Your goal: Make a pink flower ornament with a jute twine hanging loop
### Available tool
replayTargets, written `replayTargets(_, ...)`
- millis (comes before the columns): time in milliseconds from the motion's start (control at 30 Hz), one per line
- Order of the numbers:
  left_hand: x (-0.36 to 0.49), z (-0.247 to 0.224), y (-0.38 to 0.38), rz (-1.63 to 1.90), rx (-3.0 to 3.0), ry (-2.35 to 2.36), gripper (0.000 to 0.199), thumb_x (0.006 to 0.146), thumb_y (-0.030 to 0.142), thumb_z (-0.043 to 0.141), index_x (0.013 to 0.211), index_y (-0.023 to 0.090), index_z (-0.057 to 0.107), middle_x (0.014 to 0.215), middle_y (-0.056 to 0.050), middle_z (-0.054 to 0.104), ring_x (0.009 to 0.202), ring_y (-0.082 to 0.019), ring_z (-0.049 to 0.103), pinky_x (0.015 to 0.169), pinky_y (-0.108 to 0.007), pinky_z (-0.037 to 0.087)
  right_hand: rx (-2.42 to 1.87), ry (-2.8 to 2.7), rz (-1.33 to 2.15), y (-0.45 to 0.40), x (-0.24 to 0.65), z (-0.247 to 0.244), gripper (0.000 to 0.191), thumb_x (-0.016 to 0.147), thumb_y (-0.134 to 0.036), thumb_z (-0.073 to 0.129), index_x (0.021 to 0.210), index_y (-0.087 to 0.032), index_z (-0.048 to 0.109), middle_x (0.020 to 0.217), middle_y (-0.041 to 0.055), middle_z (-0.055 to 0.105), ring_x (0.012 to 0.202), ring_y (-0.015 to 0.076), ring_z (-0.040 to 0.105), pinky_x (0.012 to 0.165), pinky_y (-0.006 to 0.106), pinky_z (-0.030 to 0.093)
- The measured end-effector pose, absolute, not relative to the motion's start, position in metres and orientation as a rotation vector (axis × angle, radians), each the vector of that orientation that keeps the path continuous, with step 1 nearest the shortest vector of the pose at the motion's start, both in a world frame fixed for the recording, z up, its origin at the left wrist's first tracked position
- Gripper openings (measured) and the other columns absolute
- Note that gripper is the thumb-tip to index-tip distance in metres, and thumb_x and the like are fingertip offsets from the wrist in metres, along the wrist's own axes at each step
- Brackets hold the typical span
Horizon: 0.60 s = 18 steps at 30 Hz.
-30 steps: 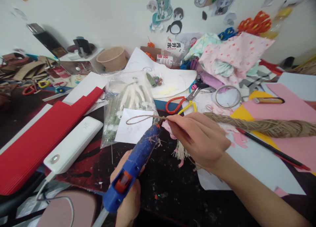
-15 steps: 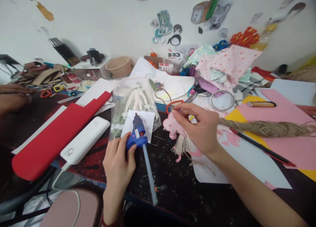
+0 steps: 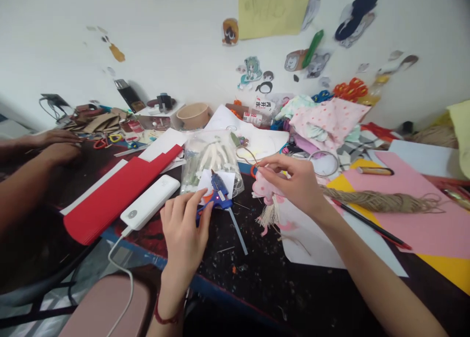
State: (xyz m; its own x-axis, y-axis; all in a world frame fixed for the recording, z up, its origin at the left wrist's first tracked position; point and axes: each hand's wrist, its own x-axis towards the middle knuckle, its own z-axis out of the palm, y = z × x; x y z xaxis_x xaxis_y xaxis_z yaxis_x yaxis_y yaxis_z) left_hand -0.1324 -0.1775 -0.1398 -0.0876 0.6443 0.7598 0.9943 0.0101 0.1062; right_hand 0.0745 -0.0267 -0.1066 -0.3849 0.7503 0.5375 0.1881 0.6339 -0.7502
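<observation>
My left hand (image 3: 185,227) has its thumb and fingers loosely around the handle of a blue hot glue gun (image 3: 221,198), whose nozzle points away from me. A translucent glue stick (image 3: 239,233) sticks out of its back. Under the nozzle lies a small white paper square (image 3: 229,180). My right hand (image 3: 299,185) pinches a thin brown cord (image 3: 246,150) above a pink cloud-shaped ornament (image 3: 264,188). A cream tassel (image 3: 270,215) hangs from that ornament. My right fingers hide part of the pink piece.
Left are a white power bank (image 3: 150,202), folded red paper (image 3: 117,195) and another person's hands (image 3: 64,146). Behind the gun lies a clear plastic bag (image 3: 193,148). Twine (image 3: 389,200) and a black pencil (image 3: 370,224) lie right, near heaped fabric (image 3: 326,122).
The glue gun has turned onto its side a little farther off, and my left fingers have loosened around its handle. My right hand keeps its pinch on the cord. The camera view has shifted.
</observation>
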Motion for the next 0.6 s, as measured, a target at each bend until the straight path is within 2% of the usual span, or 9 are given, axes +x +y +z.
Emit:
replayTargets(67, -0.115, -0.111, -0.173, -1.076, -1.679, -1.52, 0.028, 0.087, 0.011, 0.072, 0.113, 0.019, 0.067, 0.094, -0.007, 0.069, 0.085, -0.02, 0.06, 0.082, -0.036, 0.045, -0.728, -1.976, 0.658, -0.029, 0.081, -0.086, 0.007, 0.089, -0.027, 0.071, 0.091, -0.021, 0.075, 0.067, -0.003, 0.066, 0.061, 0.0105, 0.058, 0.061, 0.025, 0.045)
replayTargets(133, -0.094, -0.079, -0.164, -1.095, -1.661, -1.335, 0.028, 0.084, 0.008, 0.074, 0.109, 0.02, 0.07, 0.093, -0.007, 0.07, 0.086, -0.02, 0.06, 0.081, -0.035, 0.045, -0.721, -2.049, 0.559, -0.033, 0.09, -0.062, 0.005, 0.09, -0.025, 0.07, 0.089, -0.022, 0.074, 0.064, -0.0041, 0.065, 0.058, 0.0101, 0.056, 0.06, 0.025, 0.043)
replayTargets(267, -0.061, -0.023, -0.133, -0.961, -1.73, -1.251, 0.034, 0.09, 0.015, 0.069, 0.122, 0.026, 0.067, 0.12, -0.004, 0.073, 0.112, -0.024, 0.06, 0.1, -0.042, 0.037, -0.704, -2.135, 0.352, -0.04, 0.113, -0.019, 0.01, 0.092, -0.027, 0.068, 0.085, -0.023, 0.073, 0.063, -0.0043, 0.065, 0.056, 0.0107, 0.055, 0.057, 0.026, 0.039)
replayTargets(367, -0.045, 0.008, -0.108, -0.858, -1.865, -1.278, 0.027, 0.096, 0.019, 0.06, 0.121, 0.029, 0.065, 0.131, -0.001, 0.069, 0.125, -0.025, 0.057, 0.111, -0.047, 0.029, -0.723, -2.133, 0.212, -0.039, 0.137, 0.002, 0.009, 0.093, -0.028, 0.068, 0.086, -0.024, 0.073, 0.071, -0.003, 0.071, 0.058, 0.0108, 0.056, 0.059, 0.026, 0.041)
replayTargets(467, -0.031, 0.027, -0.087, -0.875, -2.034, -1.224, 0.018, 0.099, 0.021, 0.055, 0.111, 0.029, 0.067, 0.122, 0.001, 0.072, 0.124, -0.023, 0.058, 0.117, -0.05, 0.023, -0.739, -2.101, 0.068, -0.035, 0.163, 0.014, 0.005, 0.091, -0.024, 0.071, 0.088, -0.023, 0.073, 0.071, -0.0032, 0.071, 0.059, 0.0106, 0.058, 0.06, 0.025, 0.042)
replayTargets(600, -0.006, 0.038, -0.071, -0.943, -2.138, -1.206, 0.014, 0.1, 0.022, 0.054, 0.102, 0.028, 0.067, 0.103, 0.001, 0.075, 0.106, -0.022, 0.064, 0.118, -0.052, 0.023, -0.781, -2.04, -0.065, -0.032, 0.193, 0.021, 0.005, 0.09, -0.022, 0.07, 0.087, -0.023, 0.073, 0.068, -0.0026, 0.071, 0.059, 0.0118, 0.06, 0.058, 0.027, 0.041)
